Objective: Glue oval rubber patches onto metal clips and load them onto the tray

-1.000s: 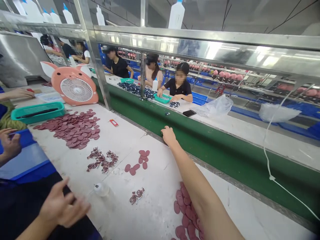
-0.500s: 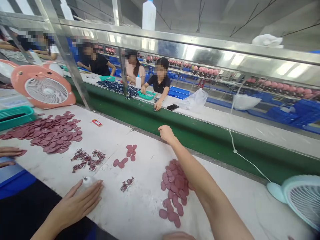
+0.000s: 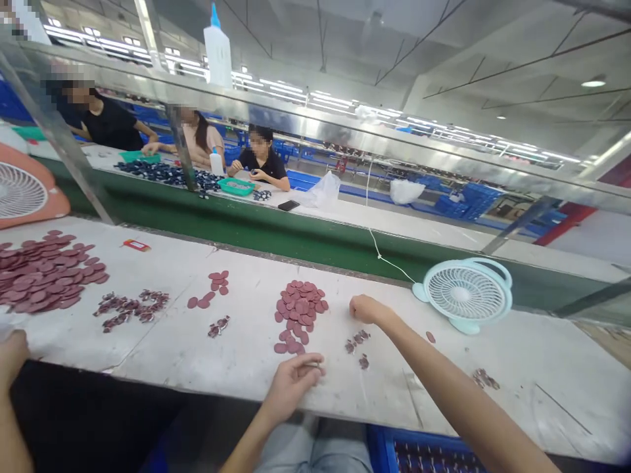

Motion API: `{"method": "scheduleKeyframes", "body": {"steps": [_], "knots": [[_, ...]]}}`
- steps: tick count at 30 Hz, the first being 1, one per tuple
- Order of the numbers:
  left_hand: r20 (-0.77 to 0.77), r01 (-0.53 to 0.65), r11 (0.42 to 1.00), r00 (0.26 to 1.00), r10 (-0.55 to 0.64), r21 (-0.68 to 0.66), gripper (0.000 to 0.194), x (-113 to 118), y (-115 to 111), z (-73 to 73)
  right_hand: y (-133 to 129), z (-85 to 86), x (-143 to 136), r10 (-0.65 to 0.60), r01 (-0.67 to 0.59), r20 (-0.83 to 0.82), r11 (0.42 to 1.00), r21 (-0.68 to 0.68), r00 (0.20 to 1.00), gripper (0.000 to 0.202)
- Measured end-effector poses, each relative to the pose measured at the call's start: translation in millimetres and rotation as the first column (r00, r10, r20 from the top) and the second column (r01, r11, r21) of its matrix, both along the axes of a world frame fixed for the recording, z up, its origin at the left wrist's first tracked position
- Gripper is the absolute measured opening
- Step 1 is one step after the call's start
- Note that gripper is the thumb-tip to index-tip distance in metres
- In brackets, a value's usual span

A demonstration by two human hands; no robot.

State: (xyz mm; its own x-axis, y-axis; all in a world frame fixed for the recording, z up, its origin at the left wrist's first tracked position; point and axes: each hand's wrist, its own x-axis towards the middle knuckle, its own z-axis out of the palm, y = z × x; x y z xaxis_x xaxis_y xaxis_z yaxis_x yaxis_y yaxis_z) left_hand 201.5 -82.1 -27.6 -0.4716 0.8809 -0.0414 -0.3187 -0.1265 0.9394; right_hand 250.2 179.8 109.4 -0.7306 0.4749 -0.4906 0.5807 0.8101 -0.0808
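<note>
My left hand (image 3: 293,387) is closed in a pinch near the table's front edge, and what its fingertips hold is too small to make out. It is just below a pile of dark red oval pieces (image 3: 298,305). To the right of that pile, my right hand (image 3: 367,309) is closed above the white table (image 3: 246,364), its fingers curled under and any contents hidden. Small crumpled-looking brown and silver pieces (image 3: 357,340) lie just below my right hand. A single red oval (image 3: 430,337) rests beyond my right forearm.
A light blue fan (image 3: 463,292) stands at the back right. More ovals (image 3: 44,276) are heaped at the left, near a person's hand (image 3: 12,355). A green channel (image 3: 246,226) runs behind the table; people sit across it. A blue crate (image 3: 384,447) is below the front edge.
The view has swung right, showing the whole light blue fan. My right hand has come back from the green channel to over the table. My left hand has come fully into view.
</note>
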Motion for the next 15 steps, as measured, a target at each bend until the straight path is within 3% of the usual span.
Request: {"method": "scheduleKeyframes", "body": {"steps": [4, 9, 12, 15], "knots": [[-0.051, -0.065, 0.998, 0.997, 0.064, -0.019, 0.037, -1.9, -2.9, 6.0, -20.4, -2.2, 48.9, -0.06, 0.068, -0.302, 0.998, 0.018, 0.951, 0.037], [-0.116, -0.133, 0.99, 0.985, 0.127, -0.039, 0.037, 7.8, -3.4, 11.7, -78.8, -4.7, 135.0, -0.121, 0.059, -0.626, 0.991, -0.119, 0.77, 0.037], [-0.139, -0.171, 0.984, 0.977, 0.162, -0.053, 0.038, 9.5, -3.8, 11.0, -137.2, -27.6, 182.9, -0.184, -0.055, -0.652, 0.943, -0.328, 0.736, 0.028], [-0.148, -0.198, 0.978, 0.971, 0.187, -0.068, 0.042, 9.3, -3.0, 6.7, -192.6, -72.6, 208.0, -0.272, -0.12, -0.581, 0.829, -0.547, 0.767, 0.018]]}}
